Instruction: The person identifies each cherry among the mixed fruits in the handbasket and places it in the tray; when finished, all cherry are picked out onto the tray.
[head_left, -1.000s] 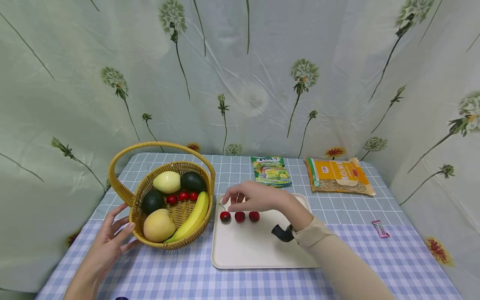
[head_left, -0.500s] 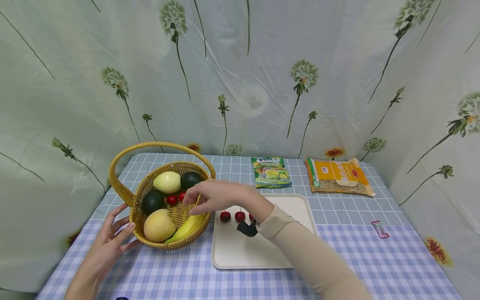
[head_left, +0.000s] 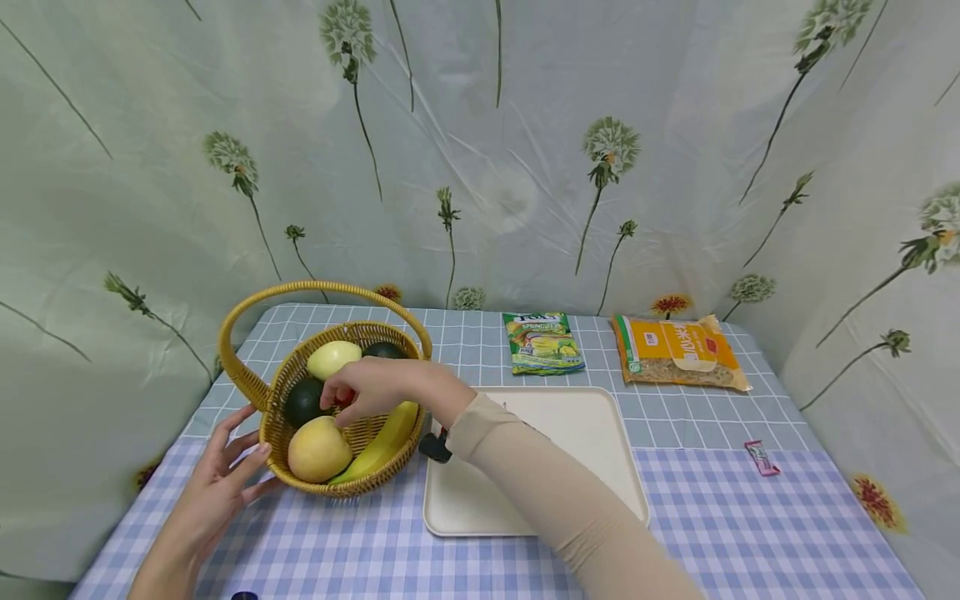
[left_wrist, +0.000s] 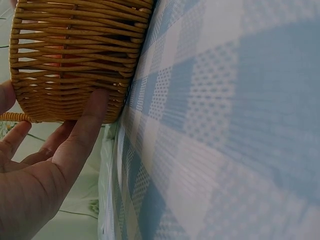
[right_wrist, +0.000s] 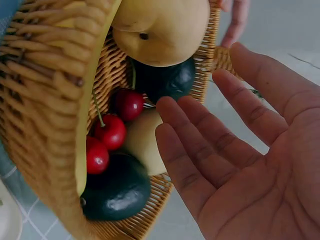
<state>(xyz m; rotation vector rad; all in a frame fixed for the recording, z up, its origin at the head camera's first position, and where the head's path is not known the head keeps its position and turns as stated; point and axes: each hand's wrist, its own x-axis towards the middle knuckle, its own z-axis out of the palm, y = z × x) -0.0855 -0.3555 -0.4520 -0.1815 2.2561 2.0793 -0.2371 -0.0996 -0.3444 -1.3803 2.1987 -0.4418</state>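
A wicker basket (head_left: 348,492) with a tall handle holds fruit. My left hand (head_left: 217,475) rests its fingertips against the basket's left side, fingers extended. My right hand (head_left: 386,387) hovers over the basket with nothing in it; the right wrist view shows its fingers (right_wrist: 187,175) loosely spread. Beneath it lie a yellow peach-like fruit (head_left: 320,450), a banana (head_left: 386,442), a pale green-yellow fruit (head_left: 332,360) and two dark green avocado-like fruits, one at the left (head_left: 302,403). Three red cherries (right_wrist: 110,131) sit in the basket, mostly hidden by the hand in the head view.
A cream tray (head_left: 600,467) stands right of the basket; my right forearm hides most of the cherries on it. Behind are a green packet (head_left: 543,343) and an orange pasta bag (head_left: 678,354). A small pink wrapped sweet (head_left: 761,457) lies at the right.
My right hand has moved left from above the cherries on the tray to over the basket. My left hand stays at the basket's side.
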